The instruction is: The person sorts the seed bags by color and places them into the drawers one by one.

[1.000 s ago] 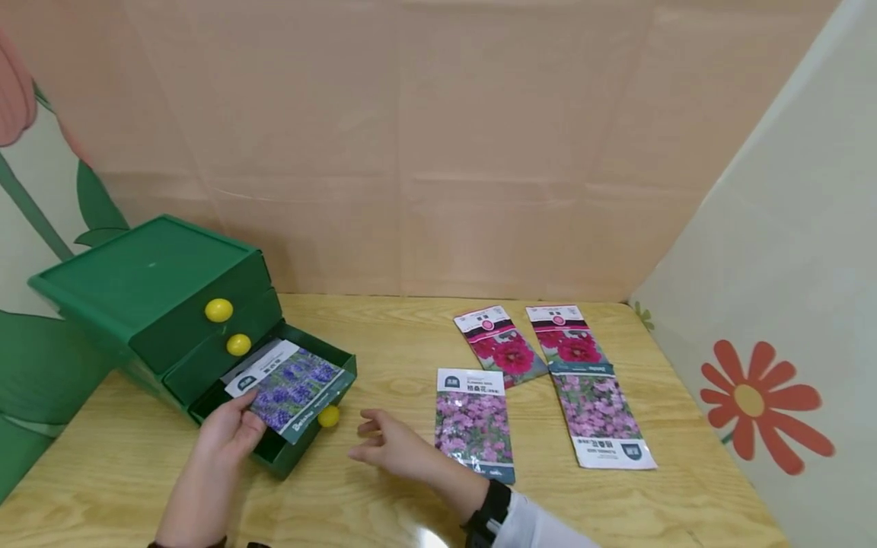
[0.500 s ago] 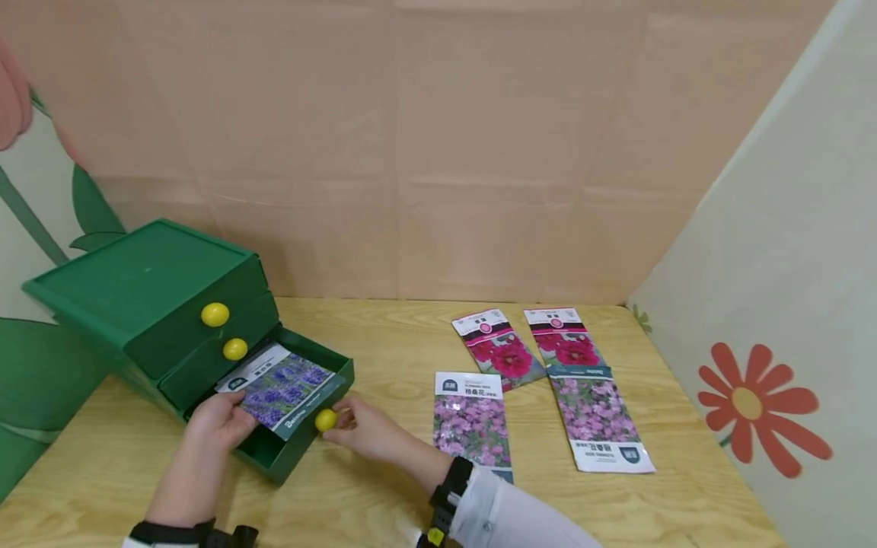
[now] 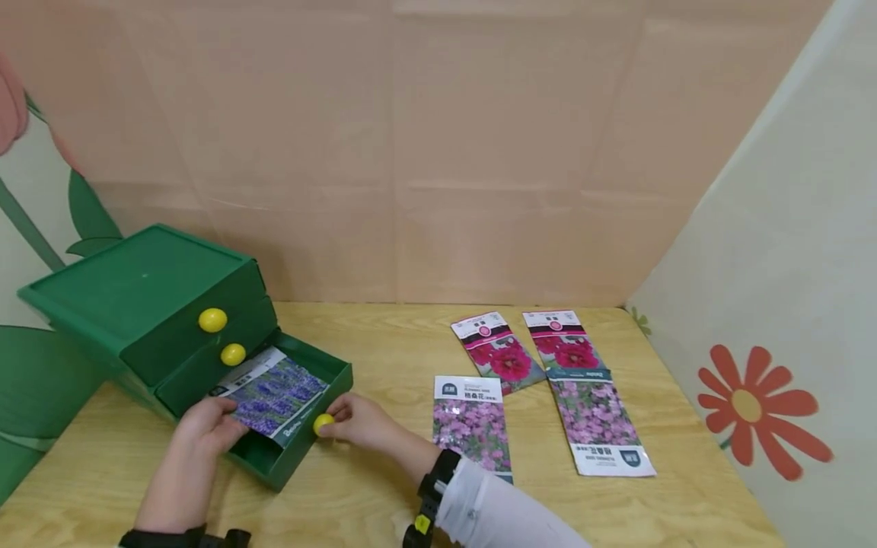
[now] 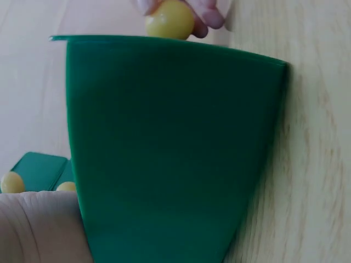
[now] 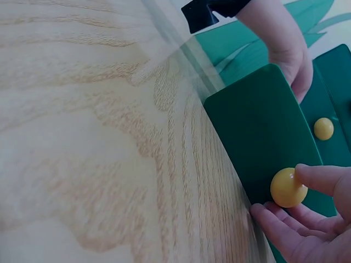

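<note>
A green cabinet (image 3: 140, 285) has its bottom drawer (image 3: 294, 459) pulled out. Inside the drawer lies a seed packet with purple flowers (image 3: 284, 392), lower than the rim. My left hand (image 3: 211, 428) reaches over the drawer's near side and pinches the packet's near left edge; the fingers under it are hidden. My right hand (image 3: 366, 423) pinches the yellow knob (image 3: 323, 424) on the drawer's front, thumb on one side and fingers on the other, as the right wrist view shows. From the left wrist view, the drawer's green side wall (image 4: 170, 142) hides the packet.
On the wooden table (image 3: 384, 342), a pink-flower packet (image 3: 469, 426) lies right of my right hand. Another pink-flower packet (image 3: 596, 411) overlaps a red-flower packet (image 3: 575, 352); a second red-flower packet (image 3: 507, 358) is beside them. Two upper drawers with yellow knobs (image 3: 212, 320) are closed.
My left hand has lowered the purple-flower packet deeper into the drawer. The right hand has moved left from the open tabletop and taken hold of the drawer's yellow knob.
</note>
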Demonstrator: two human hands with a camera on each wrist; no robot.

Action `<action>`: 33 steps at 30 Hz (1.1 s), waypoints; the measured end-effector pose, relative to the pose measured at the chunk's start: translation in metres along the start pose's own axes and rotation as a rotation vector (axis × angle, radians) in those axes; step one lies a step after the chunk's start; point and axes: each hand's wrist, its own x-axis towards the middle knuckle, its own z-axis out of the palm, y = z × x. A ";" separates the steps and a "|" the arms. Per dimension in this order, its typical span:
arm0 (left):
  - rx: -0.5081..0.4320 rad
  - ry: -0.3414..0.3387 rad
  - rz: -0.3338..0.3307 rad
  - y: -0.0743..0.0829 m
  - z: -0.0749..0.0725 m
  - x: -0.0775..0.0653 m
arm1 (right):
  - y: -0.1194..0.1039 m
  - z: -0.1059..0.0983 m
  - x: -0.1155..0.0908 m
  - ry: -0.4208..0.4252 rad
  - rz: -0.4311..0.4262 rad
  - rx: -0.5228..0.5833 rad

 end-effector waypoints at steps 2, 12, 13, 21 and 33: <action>0.068 -0.003 0.017 -0.002 0.001 0.001 | -0.001 -0.001 0.000 -0.009 0.000 -0.002; 0.194 -0.045 0.070 -0.006 0.016 -0.006 | -0.002 -0.003 -0.001 -0.028 -0.006 -0.019; 0.198 -0.047 0.081 -0.007 0.018 -0.007 | -0.002 -0.003 -0.001 -0.024 -0.008 -0.021; 0.278 0.036 0.164 -0.014 0.024 -0.014 | -0.004 -0.002 0.000 -0.005 -0.028 -0.072; 0.681 0.002 0.217 -0.022 0.027 -0.036 | -0.004 -0.003 0.002 -0.022 -0.011 -0.082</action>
